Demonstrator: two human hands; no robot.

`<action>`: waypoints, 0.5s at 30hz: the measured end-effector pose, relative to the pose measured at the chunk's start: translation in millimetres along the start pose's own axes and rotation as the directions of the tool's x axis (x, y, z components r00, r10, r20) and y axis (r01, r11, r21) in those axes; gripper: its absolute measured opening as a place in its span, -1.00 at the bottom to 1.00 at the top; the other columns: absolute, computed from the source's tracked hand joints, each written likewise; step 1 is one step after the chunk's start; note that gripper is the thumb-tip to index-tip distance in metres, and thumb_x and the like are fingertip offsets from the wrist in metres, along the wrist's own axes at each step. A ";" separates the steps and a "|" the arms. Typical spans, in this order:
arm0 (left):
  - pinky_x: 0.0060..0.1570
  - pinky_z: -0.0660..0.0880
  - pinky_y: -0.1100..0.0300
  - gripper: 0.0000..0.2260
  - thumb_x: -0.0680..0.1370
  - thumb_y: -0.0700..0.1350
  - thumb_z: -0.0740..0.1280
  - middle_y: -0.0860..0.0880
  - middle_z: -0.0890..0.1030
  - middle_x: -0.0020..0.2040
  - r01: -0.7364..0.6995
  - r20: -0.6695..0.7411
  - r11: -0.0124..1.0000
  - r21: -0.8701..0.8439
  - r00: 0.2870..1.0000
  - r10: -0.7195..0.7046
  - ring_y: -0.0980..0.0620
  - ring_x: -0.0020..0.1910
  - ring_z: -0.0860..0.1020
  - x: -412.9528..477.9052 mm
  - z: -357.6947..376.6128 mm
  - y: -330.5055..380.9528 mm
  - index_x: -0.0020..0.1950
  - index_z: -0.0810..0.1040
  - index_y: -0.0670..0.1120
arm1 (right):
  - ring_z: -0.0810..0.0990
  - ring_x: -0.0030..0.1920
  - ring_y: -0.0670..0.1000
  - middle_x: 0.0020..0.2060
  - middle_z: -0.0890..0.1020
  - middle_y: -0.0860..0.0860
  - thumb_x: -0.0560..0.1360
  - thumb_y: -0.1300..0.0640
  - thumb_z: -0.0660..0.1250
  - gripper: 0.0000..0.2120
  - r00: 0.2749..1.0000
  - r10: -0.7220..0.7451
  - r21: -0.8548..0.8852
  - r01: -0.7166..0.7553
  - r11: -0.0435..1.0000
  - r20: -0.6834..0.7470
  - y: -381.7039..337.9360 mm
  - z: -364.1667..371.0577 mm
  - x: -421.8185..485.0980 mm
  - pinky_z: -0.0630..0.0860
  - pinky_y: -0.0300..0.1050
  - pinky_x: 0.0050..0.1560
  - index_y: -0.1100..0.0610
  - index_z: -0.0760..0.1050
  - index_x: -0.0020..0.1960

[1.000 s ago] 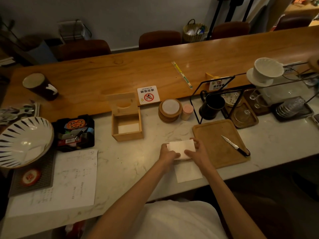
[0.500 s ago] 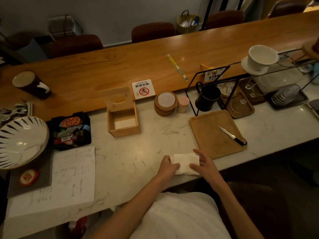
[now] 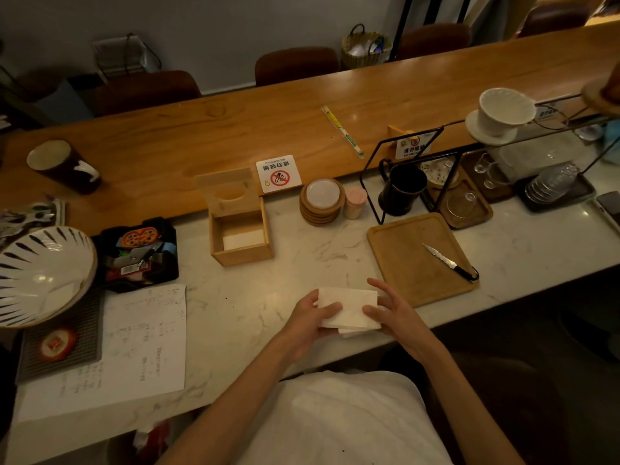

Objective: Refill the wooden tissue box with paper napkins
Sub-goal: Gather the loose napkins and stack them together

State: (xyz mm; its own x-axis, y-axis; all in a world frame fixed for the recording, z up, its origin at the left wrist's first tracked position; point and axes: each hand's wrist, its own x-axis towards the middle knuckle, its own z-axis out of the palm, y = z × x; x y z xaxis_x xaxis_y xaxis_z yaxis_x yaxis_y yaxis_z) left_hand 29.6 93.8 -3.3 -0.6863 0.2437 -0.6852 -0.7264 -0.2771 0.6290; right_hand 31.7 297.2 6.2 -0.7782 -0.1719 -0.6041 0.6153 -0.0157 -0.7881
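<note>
- Near counter (image 3: pixel 251 303) front edge, left hand (image 3: pixel 307 322) is gripping napkin stack (image 3: pixel 349 308), thumb on top, fingers (image 3: pixel 311 298) underneath.
- Right hand (image 3: pixel 399 313) is pinching its right edge, fingers half-spread.

The left hand (image 3: pixel 303 318) and right hand (image 3: pixel 397 313) hold folded napkins (image 3: pixel 349 307) at the marble counter (image 3: pixel 255 297).

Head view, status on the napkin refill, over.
Left hand and right hand hold the folded napkins, thumbs on top. Wooden tissue box open, white layer at bottom. Nothing between them; knife on cutting board, off right.
</note>
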 end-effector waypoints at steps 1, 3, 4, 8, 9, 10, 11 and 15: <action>0.05 0.62 -0.04 -0.68 0.51 -0.21 0.43 -0.16 0.63 0.19 -0.016 -0.043 1.000 0.013 0.999 0.017 -0.14 0.16 0.62 0.7 1.2 -0.2 0.25 0.53 -0.12 | 0.63 0.15 0.05 0.16 0.62 0.04 0.47 0.18 0.44 -0.49 0.999 -0.004 0.002 0.004 1.000 -0.033 1.0 1.0 0.4 0.61 0.02 0.14 -0.18 0.42 0.33; 0.04 0.63 0.01 -0.70 0.51 -0.22 0.42 -0.15 0.64 0.15 -0.027 -0.109 0.999 0.027 0.994 0.030 -0.12 0.13 0.62 2.0 3.2 -1.5 0.24 0.54 -0.13 | 0.65 0.10 0.04 0.12 0.65 0.06 0.49 0.20 0.41 -0.58 0.997 -0.006 0.030 0.008 1.000 -0.077 1.9 2.9 0.6 0.62 0.01 0.09 -0.10 0.46 0.28; 0.07 0.62 0.01 -0.70 0.51 -0.23 0.42 -0.14 0.65 0.15 -0.028 -0.130 0.999 0.039 0.991 0.033 -0.11 0.13 0.62 2.7 4.2 -3.0 0.24 0.55 -0.15 | 0.65 0.08 0.04 0.10 0.66 0.08 0.50 0.22 0.40 -0.62 0.996 -0.003 0.039 0.007 0.999 -0.093 2.1 3.7 0.4 0.62 0.03 0.08 -0.05 0.47 0.26; 0.22 0.55 -0.03 -0.68 0.50 -0.17 0.44 -0.13 0.64 0.18 -0.026 -0.230 0.983 0.181 0.971 0.068 -0.09 0.14 0.59 5.8 5.9 -11.5 0.25 0.56 -0.15 | 0.66 0.03 0.03 0.08 0.67 0.10 0.52 0.27 0.36 -0.70 0.982 -0.028 0.014 0.031 0.999 -0.187 2.5 3.0 1.1 0.64 -0.09 -0.06 0.06 0.49 0.22; 0.23 0.54 -0.02 -0.66 0.50 -0.16 0.43 -0.11 0.63 0.20 -0.025 -0.246 0.974 0.224 0.966 0.082 -0.08 0.15 0.58 6.2 7.5 -12.9 0.27 0.54 -0.14 | 0.66 0.03 0.00 0.07 0.66 0.09 0.52 0.29 0.34 -0.69 0.976 -0.053 -0.023 0.050 0.999 -0.213 2.1 1.6 1.7 0.62 -0.18 -0.11 0.06 0.49 0.23; 0.24 0.52 -0.01 -0.63 0.51 -0.16 0.42 -0.10 0.61 0.23 -0.024 -0.253 0.963 0.267 0.963 0.095 -0.07 0.17 0.57 6.4 10.0 -14.1 0.31 0.51 -0.13 | 0.65 0.02 -0.03 0.07 0.65 0.08 0.53 0.30 0.33 -0.67 0.969 -0.085 -0.077 0.069 0.995 -0.231 1.3 0.4 2.0 0.59 -0.25 -0.14 0.06 0.48 0.25; 0.26 0.51 -0.01 -0.59 0.52 -0.17 0.42 -0.08 0.57 0.26 -0.018 -0.259 0.949 0.315 0.960 0.105 -0.08 0.21 0.54 7.2 12.5 -15.5 0.35 0.46 -0.11 | 0.63 0.02 -0.06 0.08 0.63 0.07 0.53 0.31 0.31 -0.65 0.962 -0.117 -0.139 0.084 0.987 -0.246 1.3 -0.5 2.9 0.57 -0.28 -0.16 0.05 0.48 0.27; 0.31 0.45 0.02 -0.43 0.52 -0.22 0.38 -0.12 0.42 0.37 0.065 -0.286 0.893 0.446 0.955 0.074 -0.12 0.31 0.45 10.6 20.9 -19.0 0.48 0.24 -0.09 | 0.55 0.13 -0.01 0.14 0.55 0.03 0.55 0.27 0.30 -0.60 0.927 -0.207 -0.447 0.049 0.893 -0.312 10.9 1.5 9.0 0.48 -0.25 0.02 0.02 0.42 0.36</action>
State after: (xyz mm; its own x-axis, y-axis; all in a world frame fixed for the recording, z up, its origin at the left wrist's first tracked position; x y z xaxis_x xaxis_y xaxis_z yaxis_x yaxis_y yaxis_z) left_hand 35.3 121.0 -14.9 -0.6988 -0.0539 -0.7133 -0.7091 0.1832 0.6809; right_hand 31.6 294.0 -7.7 -0.8880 0.1513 -0.4342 0.4555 0.4175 -0.7862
